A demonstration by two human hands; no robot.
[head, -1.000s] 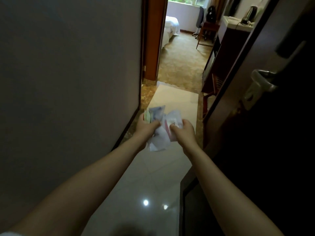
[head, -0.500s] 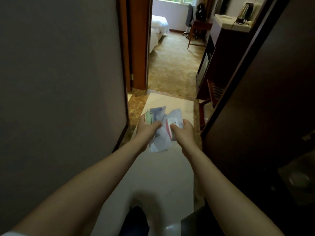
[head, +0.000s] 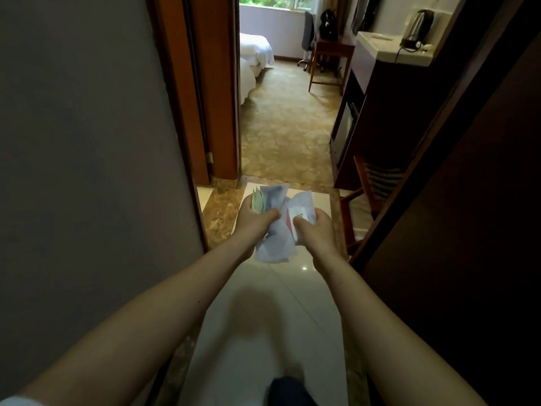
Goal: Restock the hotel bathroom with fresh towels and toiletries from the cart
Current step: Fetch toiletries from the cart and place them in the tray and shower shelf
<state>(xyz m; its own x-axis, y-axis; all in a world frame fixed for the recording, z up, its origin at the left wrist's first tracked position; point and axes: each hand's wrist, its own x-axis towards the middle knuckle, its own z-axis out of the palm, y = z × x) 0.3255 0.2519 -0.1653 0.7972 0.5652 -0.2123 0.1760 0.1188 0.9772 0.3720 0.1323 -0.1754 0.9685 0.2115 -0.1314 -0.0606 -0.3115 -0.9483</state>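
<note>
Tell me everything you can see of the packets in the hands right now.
The packets are a fanned bunch of thin, flat sachets, mostly white or pale grey, with green ones at the left edge and a pink one near the right hand. They look like paper or plastic film; the print is too blurred to read. The left hand and the right hand both pinch them, held out above the glossy floor.

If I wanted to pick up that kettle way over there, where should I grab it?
Probably by its handle, though that is too small to make out here. The kettle stands upright on the pale counter, so come from the open room side, not the wall side.
</note>
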